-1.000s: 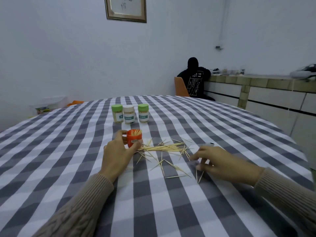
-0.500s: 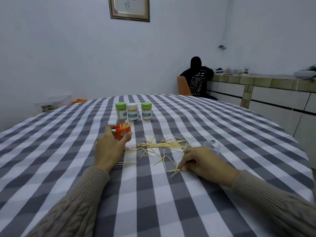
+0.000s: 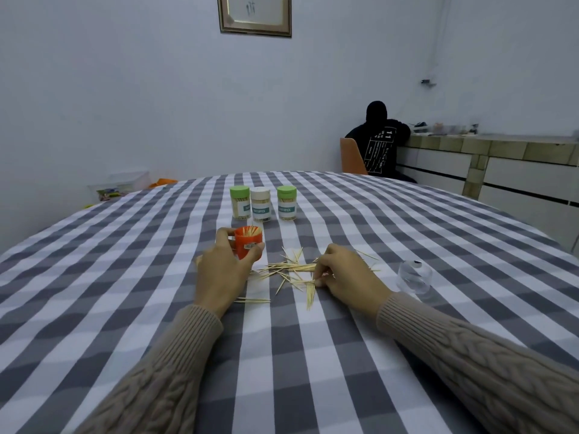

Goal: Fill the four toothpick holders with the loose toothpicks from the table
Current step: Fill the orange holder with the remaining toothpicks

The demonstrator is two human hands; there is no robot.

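1. Checked grey/white tablecloth [image 3: 125, 277] is spread over a round table; a framed picture [image 3: 254, 14] is hung on the wall behind.
2. L hand [image 3: 224, 270] is curled round the open orange holder [image 3: 248, 245], which is held upright w/ toothpicks inside.
3. R hand [image 3: 347, 274] is closed in a pinch on a small bundle of toothpicks [image 3: 310, 291], tips on the cloth.
4. Three capped holders [image 3: 262, 204] are lined up behind; a clear lid [image 3: 413, 275] is lain to the right.
5. Loose toothpicks [image 3: 291, 266] are scattered btwn the hands.
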